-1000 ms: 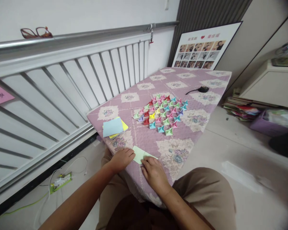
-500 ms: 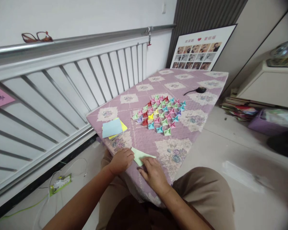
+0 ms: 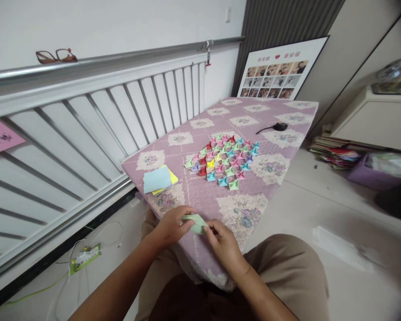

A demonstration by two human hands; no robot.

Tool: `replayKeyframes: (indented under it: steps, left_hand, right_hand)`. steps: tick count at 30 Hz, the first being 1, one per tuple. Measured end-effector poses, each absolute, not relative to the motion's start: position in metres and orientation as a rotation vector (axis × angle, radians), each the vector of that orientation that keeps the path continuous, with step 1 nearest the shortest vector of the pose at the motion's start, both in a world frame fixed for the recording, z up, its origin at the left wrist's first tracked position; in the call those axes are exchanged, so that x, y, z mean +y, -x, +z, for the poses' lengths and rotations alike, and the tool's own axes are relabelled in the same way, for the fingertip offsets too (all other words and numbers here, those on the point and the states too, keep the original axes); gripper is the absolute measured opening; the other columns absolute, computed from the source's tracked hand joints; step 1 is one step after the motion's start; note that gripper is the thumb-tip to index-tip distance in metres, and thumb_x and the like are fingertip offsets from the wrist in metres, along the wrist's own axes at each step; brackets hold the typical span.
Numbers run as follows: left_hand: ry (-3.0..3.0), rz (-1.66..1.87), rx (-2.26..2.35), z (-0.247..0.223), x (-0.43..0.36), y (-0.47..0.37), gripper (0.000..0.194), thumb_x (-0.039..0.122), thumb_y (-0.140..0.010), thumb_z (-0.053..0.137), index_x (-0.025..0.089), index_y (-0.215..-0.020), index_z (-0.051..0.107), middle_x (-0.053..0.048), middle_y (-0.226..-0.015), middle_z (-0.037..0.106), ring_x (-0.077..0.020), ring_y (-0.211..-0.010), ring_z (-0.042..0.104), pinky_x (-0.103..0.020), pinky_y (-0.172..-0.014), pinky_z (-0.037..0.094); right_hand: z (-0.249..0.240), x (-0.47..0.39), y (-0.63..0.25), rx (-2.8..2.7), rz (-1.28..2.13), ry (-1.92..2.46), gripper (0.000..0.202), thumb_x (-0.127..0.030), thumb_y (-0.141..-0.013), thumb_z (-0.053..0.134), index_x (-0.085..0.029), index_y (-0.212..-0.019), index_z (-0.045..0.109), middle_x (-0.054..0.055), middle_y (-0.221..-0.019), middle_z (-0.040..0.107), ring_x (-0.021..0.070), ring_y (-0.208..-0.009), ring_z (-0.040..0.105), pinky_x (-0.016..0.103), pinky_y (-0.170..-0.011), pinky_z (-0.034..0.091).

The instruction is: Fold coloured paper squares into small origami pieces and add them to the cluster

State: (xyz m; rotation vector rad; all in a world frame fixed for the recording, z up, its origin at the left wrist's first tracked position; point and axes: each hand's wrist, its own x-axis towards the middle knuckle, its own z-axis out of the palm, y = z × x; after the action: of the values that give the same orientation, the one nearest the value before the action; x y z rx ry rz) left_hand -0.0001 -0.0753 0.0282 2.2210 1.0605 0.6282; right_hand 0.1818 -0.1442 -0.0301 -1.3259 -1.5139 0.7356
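Near the table's front corner, a folded pale green paper (image 3: 198,224) is held between both hands. My left hand (image 3: 173,226) pinches its left end between thumb and fingers. At its right end, my right hand (image 3: 222,243) grips the edge with thumb and forefinger. Beyond the hands, several small folded paper pieces (image 3: 223,160) in green, pink, red, blue and yellow stand in close rows. To the left lies a stack of paper sheets, a light blue sheet (image 3: 157,179) over yellow ones (image 3: 173,177).
A flowered cloth covers the table (image 3: 200,191). A black object with a short cord (image 3: 280,126) lies at the back right. Along the left side runs a white radiator (image 3: 120,111), with glasses (image 3: 56,56) on the pipe above. A power strip (image 3: 85,258) is on the floor.
The green paper was lying nearly flat under my hands; now it is lifted and pinched at both ends. My left hand has turned, thumb on top, and my right hand has closed on the edge.
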Motion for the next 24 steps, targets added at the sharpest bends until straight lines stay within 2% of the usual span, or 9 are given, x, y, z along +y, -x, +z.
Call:
replayKeyframes:
  steps: [3, 6, 8, 17, 24]
  left_hand:
    - [-1.917, 0.573, 1.069, 0.028, -0.065, 0.004, 0.028, 0.027, -0.080, 0.054, 0.017, -0.106, 0.060, -0.003, -0.095, 0.067, -0.0170, -0.084, 0.061, -0.027, -0.075, 0.046]
    - [-1.798, 0.506, 1.045, 0.020, -0.057, 0.004, 0.020, 0.028, -0.080, 0.052, 0.016, -0.092, 0.063, 0.001, -0.081, 0.066, -0.0142, -0.074, 0.059, -0.023, -0.068, 0.044]
    - [-1.814, 0.492, 1.091, 0.012, -0.055, 0.001, 0.016, 0.027, -0.079, 0.052, 0.016, -0.085, 0.062, 0.002, -0.078, 0.064, -0.0135, -0.072, 0.058, -0.022, -0.066, 0.043]
    - [-2.127, 0.356, 1.229, -0.024, -0.047, -0.022, 0.015, 0.020, -0.080, 0.050, 0.017, -0.083, 0.063, -0.002, -0.081, 0.065, -0.0161, -0.076, 0.058, -0.025, -0.070, 0.043]
    - [-2.317, 0.334, 1.147, -0.036, -0.040, -0.028, 0.014, 0.017, -0.082, 0.051, 0.017, -0.086, 0.065, -0.005, -0.088, 0.064, -0.0194, -0.088, 0.055, -0.030, -0.083, 0.041]
  right_hand:
    - [-0.020, -0.141, -0.185, -1.289, 1.076, 1.348, 0.025, -0.043, -0.086, 0.052, -0.020, -0.075, 0.055, -0.004, -0.062, 0.049, 0.0115, -0.057, 0.044, 0.024, -0.055, 0.037]
    - [-0.021, -0.139, -0.186, -1.170, 1.284, 1.368, 0.028, -0.046, -0.082, 0.054, -0.020, -0.071, 0.052, -0.007, -0.056, 0.043, 0.0094, -0.050, 0.038, 0.022, -0.049, 0.032]
    - [-0.025, -0.138, -0.186, -1.154, 1.298, 1.394, 0.028, -0.046, -0.080, 0.053, -0.020, -0.072, 0.051, -0.007, -0.055, 0.044, 0.0094, -0.050, 0.038, 0.022, -0.050, 0.032]
    - [-0.041, -0.131, -0.197, -1.618, 0.825, 1.734, 0.014, -0.028, -0.083, 0.045, -0.022, -0.074, 0.053, -0.001, -0.065, 0.055, 0.0154, -0.062, 0.052, 0.028, -0.062, 0.037]
    - [-0.043, -0.125, -0.205, -1.960, 0.395, 1.835, 0.016, -0.020, -0.085, 0.046, -0.020, -0.074, 0.057, 0.005, -0.082, 0.059, 0.0183, -0.079, 0.055, 0.029, -0.070, 0.040]
